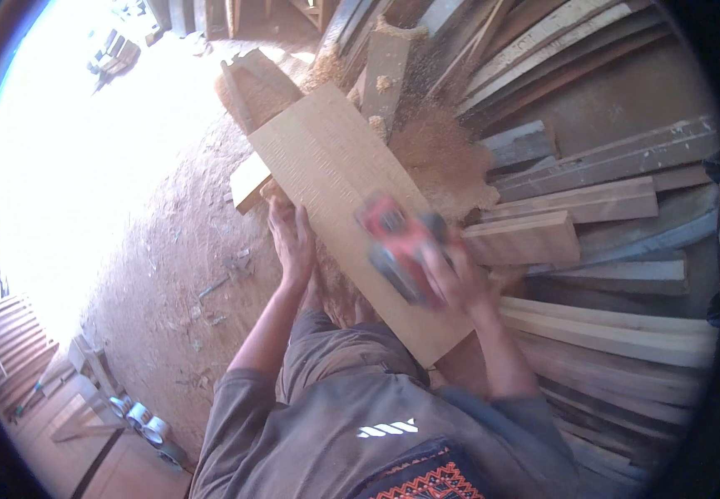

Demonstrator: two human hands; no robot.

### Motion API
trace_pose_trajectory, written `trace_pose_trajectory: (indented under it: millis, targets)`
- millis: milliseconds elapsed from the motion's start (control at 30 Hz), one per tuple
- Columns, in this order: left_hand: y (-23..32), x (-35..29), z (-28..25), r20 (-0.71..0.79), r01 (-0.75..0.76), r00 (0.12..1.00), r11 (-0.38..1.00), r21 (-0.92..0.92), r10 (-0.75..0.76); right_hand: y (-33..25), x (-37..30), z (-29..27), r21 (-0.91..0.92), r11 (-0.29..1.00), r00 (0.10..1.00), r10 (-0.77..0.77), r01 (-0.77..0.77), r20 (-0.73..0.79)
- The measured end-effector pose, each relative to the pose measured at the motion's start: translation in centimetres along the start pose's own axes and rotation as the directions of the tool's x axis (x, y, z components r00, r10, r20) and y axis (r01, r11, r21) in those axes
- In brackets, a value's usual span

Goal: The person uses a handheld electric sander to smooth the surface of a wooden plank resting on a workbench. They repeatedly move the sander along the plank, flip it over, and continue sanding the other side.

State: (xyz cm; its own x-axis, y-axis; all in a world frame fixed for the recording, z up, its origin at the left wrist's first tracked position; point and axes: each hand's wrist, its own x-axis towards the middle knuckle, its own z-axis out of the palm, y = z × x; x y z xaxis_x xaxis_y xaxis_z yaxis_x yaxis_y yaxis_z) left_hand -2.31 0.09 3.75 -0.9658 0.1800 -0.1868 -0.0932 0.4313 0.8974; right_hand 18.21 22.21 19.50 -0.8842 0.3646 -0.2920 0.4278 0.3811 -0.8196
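A wide, pale wooden board (318, 158) lies slanted before me, running from upper left to lower right. On its right half sits a red and black electric hand planer (410, 241), blurred by motion. My right hand (461, 281) is closed round the planer's handle. Beside the board's left edge is my left hand (291, 239), fingers stretched out with a gap between them. Its fingertips are close to a short pale wood block (249, 185) that juts from under the board. Whether they press on the board's edge I cannot tell.
Reddish sawdust (443, 154) lies in a heap beyond the board, with shavings in the air. Stacked planks and beams (576, 200) crowd the right side. Dusty ground (168, 274) spreads to the left. Several rolls of tape (139, 420) and slatted wood (10, 349) are at lower left.
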Motion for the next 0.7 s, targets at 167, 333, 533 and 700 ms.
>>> trace_pose_trajectory:
  millis: [167, 333, 533, 700]
  targets:
    - [2.7, 3.9, 3.7, -0.162, -0.052, 0.985, 0.994, 0.097, 0.067, 2.8, -16.2, -3.8, 0.182, 0.755, 0.775, 0.624, -0.63, 0.096]
    - [2.9, 3.1, 4.1, -0.189, -0.115, 0.973, 0.988, 0.105, 0.133, 1.7, -10.2, -2.1, 0.19, 0.898, 0.898, 0.422, -0.397, -0.12]
    - [3.5, 3.0, 3.7, -0.158, -0.069, 0.984, 0.991, 0.114, 0.087, -5.8, 8.7, -0.3, -0.041, 0.991, 0.989, 0.123, -0.127, -0.087]
    - [3.6, 3.0, 3.8, -0.171, -0.104, 0.978, 0.992, 0.073, 0.115, -10.8, 27.5, 2.9, -0.006, 1.0, 0.992, -0.001, 0.001, -0.129]
